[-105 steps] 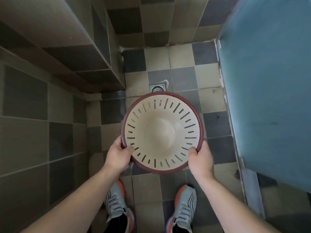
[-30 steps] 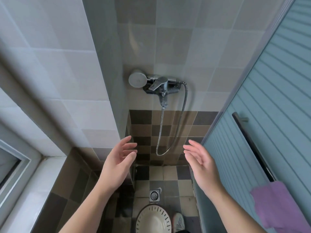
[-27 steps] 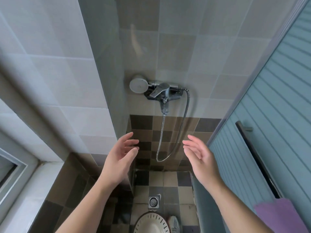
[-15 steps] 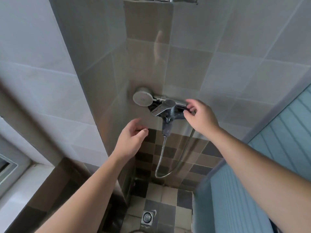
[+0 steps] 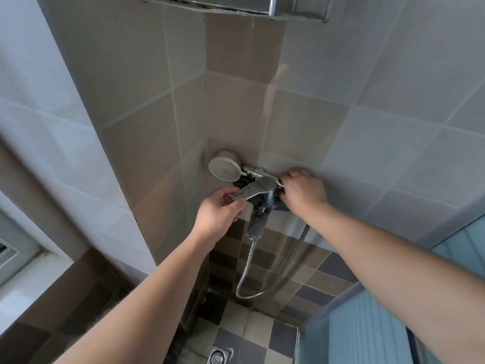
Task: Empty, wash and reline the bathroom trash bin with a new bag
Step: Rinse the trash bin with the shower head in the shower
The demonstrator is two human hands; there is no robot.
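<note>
A chrome shower mixer is fixed to the tiled wall ahead, with a white round shower head (image 5: 223, 168) lying across its top. My left hand (image 5: 220, 212) pinches the tip of the mixer's lever handle (image 5: 256, 189) between thumb and fingers. At the right end of the mixer my right hand (image 5: 301, 189) curls over the shower head's handle where the hose joins. The trash bin is out of view.
A metal hose (image 5: 273, 274) loops down from the mixer. A floor drain (image 5: 217, 358) sits at the bottom edge. A blue panelled door (image 5: 393, 311) stands at the right, a window ledge (image 5: 23, 274) at the left, a metal shelf (image 5: 236, 3) overhead.
I set the bin on the floor and looked up. Both hands rose to the mixer: the left now pinches the lever, the right closed over the fitting's right end. The bin left view.
</note>
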